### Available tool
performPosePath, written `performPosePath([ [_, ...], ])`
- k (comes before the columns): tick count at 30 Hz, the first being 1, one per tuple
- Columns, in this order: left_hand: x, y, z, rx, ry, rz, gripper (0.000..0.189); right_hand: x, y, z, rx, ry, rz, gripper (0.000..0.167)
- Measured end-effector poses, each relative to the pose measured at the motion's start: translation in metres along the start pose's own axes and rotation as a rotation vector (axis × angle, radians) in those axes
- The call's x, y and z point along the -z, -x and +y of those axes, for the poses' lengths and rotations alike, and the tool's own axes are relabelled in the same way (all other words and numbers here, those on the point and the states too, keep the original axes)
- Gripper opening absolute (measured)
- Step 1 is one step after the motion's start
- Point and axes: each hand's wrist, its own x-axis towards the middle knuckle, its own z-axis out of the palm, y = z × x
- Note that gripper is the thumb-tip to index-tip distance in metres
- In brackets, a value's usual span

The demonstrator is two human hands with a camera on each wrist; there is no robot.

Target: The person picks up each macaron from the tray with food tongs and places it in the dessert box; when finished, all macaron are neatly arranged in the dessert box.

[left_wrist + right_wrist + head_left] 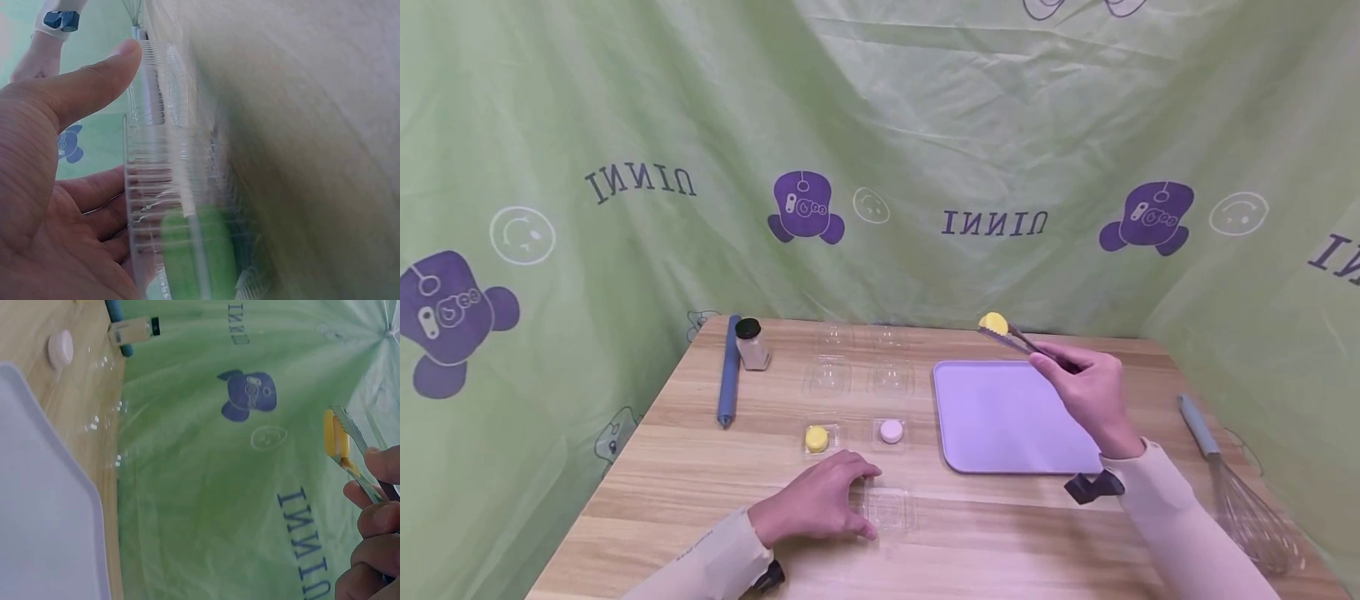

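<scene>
My right hand [1090, 392] grips dark tongs [1017, 340] with serrated tips, raised over the far side of the lilac tray [955, 454]. Between the tips is a yellow macaron [994, 323], also in the right wrist view. Near the front, my left hand [820, 500] has thumb and index finger spread along the left side of a clear plastic box [891, 508]; whether they touch it, I cannot tell. In the left wrist view, a green macaron [197, 256] shows inside a nearer clear box; in the head view the hand hides it.
A yellow macaron [817, 439] and a pink macaron [891, 431] sit in clear boxes beyond the left hand. More clear boxes [829, 377] stand behind. At left are a blue rod [728, 375] and a black-capped jar [754, 348]. A whisk [1247, 508] lies at right.
</scene>
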Motion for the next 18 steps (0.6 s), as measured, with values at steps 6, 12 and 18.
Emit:
performPosePath([
  [6,0.0,-0.002,-0.001,0.004,-0.001,0.004,0.077,-0.014,0.004,-0.015,0.033,-0.064,-0.052,0.019],
  [12,-0.001,0.0,-0.001,0.01,-0.002,-0.001,0.078,-0.028,0.015,-0.023,0.128,-0.083,-0.104,0.019],
  [18,0.0,0.0,-0.001,0.02,0.001,-0.003,0.078,-0.039,0.025,-0.027,0.276,-0.077,-0.172,0.022],
])
